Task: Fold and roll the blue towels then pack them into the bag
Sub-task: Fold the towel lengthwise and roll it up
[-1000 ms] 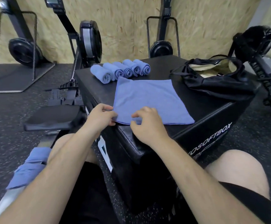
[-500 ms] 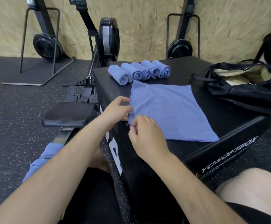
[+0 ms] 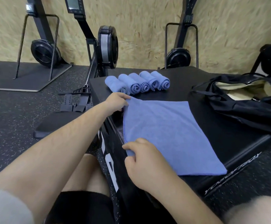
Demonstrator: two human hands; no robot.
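Black foam box [image 3: 180,89], rowing machine [image 3: 107,46], chipboard wall [image 3: 139,21]

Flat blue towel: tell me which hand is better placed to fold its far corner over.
Left, probably. The left hand pinches the far corner of the flat blue towel, by the rolled towels; the right hand is busy gripping its near corner.

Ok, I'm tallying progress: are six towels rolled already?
No, only five rolled towels lie in a row on the box, behind the flat towel.

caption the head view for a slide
Left hand and right hand pinch a flat towel on the box, rolled towels and bag beyond
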